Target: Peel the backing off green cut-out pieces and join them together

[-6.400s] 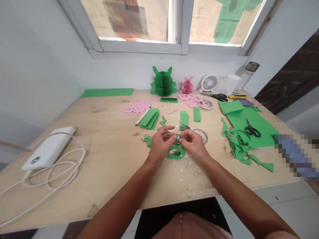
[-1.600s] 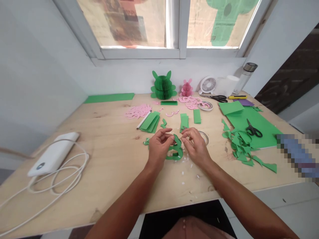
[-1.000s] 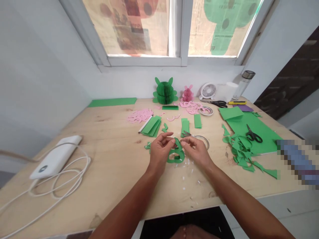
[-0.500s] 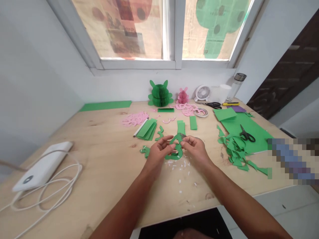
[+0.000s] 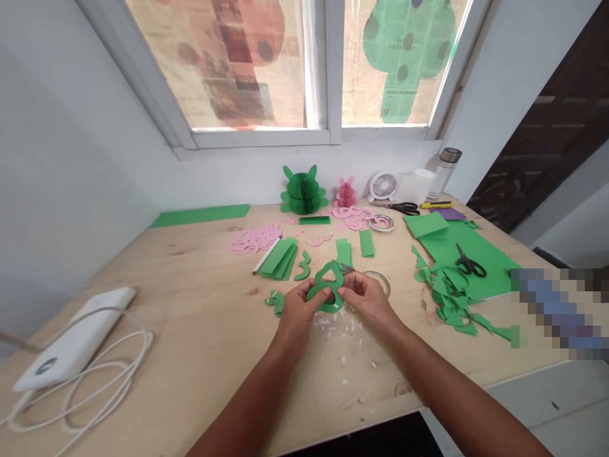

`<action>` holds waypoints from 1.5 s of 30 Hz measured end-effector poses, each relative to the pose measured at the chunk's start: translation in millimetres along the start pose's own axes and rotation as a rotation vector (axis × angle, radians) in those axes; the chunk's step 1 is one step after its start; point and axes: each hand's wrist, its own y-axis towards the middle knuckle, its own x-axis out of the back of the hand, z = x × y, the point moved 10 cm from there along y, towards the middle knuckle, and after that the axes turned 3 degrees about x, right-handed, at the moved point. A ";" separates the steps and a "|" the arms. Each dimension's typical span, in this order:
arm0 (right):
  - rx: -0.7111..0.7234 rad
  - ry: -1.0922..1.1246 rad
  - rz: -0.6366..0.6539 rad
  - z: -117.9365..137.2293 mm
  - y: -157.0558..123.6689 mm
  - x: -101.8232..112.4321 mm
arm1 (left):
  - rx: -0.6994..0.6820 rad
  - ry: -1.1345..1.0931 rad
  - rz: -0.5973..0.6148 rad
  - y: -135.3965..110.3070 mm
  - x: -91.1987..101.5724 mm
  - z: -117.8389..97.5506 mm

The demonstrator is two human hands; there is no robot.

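Both my hands grip a green paper cutout (image 5: 334, 266) with a wavy outline and openings in its middle, held low over the table. My left hand (image 5: 302, 306) pinches its left side, thumb on the front. On the right edge, my right hand (image 5: 365, 296) pinches with thumb and fingers. Small white scraps (image 5: 343, 360) lie scattered below. A tape roll (image 5: 386, 283) lies partly hidden behind my right hand. A grey metal tip (image 5: 347, 268) shows beyond the fingers; its kind is unclear. Green curved pieces (image 5: 303, 266) lie beyond my left hand.
Folded green strips (image 5: 280, 259) and pink cutouts (image 5: 255, 238) lie farther back. Green scraps (image 5: 451, 285) and black scissors (image 5: 470, 261) are at right. A green paper figure (image 5: 303, 190), pink figure (image 5: 346, 193) and fan (image 5: 383, 185) stand by the wall. A white power bank (image 5: 76, 336) with cable lies left.
The green cutout now faces me more squarely, with its openings plainer to see. My hands have shifted slightly, and the whole view has tilted a little upward.
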 end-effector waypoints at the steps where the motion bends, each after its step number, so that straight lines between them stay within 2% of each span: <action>1: 0.002 -0.015 0.007 -1.2 0.5 -1.1 | -0.002 0.000 -0.003 0.2 0.1 -0.2; 8: 0.019 -0.035 0.037 1.9 0.3 -1.9 | 0.061 0.017 0.018 -1.3 -4.3 0.0; 14: 0.038 -0.017 0.072 11.7 -3.5 -7.5 | 0.032 0.027 -0.025 -1.2 -0.1 -1.3; 19: 0.031 -0.027 0.103 6.3 -1.4 -10.0 | 0.074 -0.015 0.002 -1.0 -2.1 4.7; 23: 0.036 -0.012 0.089 9.2 -1.2 -8.3 | 0.128 -0.039 0.044 -1.3 -5.9 9.4; 32: -0.001 0.005 0.080 10.7 -4.3 -9.2 | 0.046 -0.027 -0.005 0.7 -1.7 2.5; 38: -0.014 0.022 0.035 6.0 -1.8 -0.5 | 0.118 -0.024 0.106 -3.4 -9.5 2.4; 41: -0.015 0.041 0.012 8.0 -1.9 2.0 | 0.135 -0.012 0.084 -5.3 -7.2 3.1; 45: -0.026 0.035 0.015 11.1 -3.4 0.5 | 0.092 -0.018 0.042 -3.9 -4.5 1.3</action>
